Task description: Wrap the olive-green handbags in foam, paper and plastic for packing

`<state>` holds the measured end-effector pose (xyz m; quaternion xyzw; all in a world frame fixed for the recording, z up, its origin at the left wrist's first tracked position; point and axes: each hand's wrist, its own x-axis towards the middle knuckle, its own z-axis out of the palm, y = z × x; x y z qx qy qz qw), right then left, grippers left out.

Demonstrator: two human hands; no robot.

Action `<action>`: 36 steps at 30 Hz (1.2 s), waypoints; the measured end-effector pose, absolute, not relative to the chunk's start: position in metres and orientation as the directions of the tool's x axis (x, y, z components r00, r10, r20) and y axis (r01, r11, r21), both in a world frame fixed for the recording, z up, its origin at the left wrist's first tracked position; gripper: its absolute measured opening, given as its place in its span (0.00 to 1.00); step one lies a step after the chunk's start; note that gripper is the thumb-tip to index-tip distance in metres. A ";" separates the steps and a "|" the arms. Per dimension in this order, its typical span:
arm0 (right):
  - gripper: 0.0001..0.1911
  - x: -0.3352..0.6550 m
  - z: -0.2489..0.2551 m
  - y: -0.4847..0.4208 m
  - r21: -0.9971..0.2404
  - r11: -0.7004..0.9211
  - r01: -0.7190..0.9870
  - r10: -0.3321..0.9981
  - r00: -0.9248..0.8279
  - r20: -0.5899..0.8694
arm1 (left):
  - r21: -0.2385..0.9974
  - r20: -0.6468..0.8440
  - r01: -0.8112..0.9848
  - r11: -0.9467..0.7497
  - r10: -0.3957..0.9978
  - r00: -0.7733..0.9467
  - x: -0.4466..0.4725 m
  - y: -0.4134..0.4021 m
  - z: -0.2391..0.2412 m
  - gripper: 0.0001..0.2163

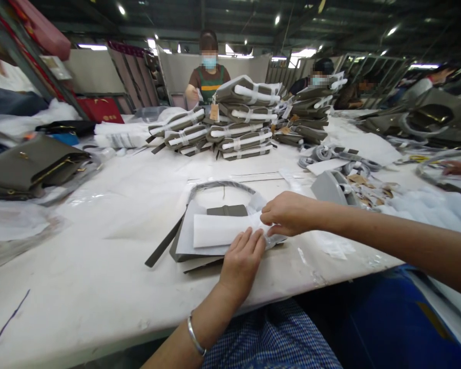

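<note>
A grey-green handbag point(179, 245) lies on the table in front of me, its wrapped handle point(223, 184) arched toward the far side and a dark strap sticking out at left. Over it are a pale sheet point(186, 225) and a folded white foam piece point(215, 230). My left hand point(243, 256), with a silver bangle on the wrist, rests with outstretched fingers on the foam's near edge. At the foam's right end my right hand point(288, 212) has its fingers pinched together. What lies between them is hidden; clear plastic shows just below.
Stacked wrapped bag pieces point(246, 128) stand across the table point(111, 256). Another handbag point(26, 164) lies at left. Coiled wrapped handles point(322, 154), brown tags point(372, 189) and bubbly plastic point(434, 210) are at right. Masked people point(209, 77) stand beyond the stacks.
</note>
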<state>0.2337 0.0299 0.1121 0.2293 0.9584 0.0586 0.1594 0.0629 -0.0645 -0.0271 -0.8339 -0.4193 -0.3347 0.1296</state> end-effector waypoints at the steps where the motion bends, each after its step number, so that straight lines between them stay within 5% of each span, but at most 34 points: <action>1: 0.08 0.229 0.112 0.033 0.198 0.886 0.418 0.461 -0.832 -0.309 | 0.057 0.670 0.788 -0.613 0.608 0.425 0.063 -0.064 -0.028 0.12; 15: 0.01 0.183 0.102 0.069 0.216 0.918 0.332 0.395 -0.729 -0.559 | 0.034 0.684 0.788 -0.614 0.590 0.430 0.063 -0.065 -0.025 0.09; 36: 0.13 0.173 0.090 0.111 0.055 0.933 0.356 0.328 -0.776 -0.539 | -0.001 0.757 0.788 -0.616 0.514 0.403 0.069 -0.063 -0.035 0.09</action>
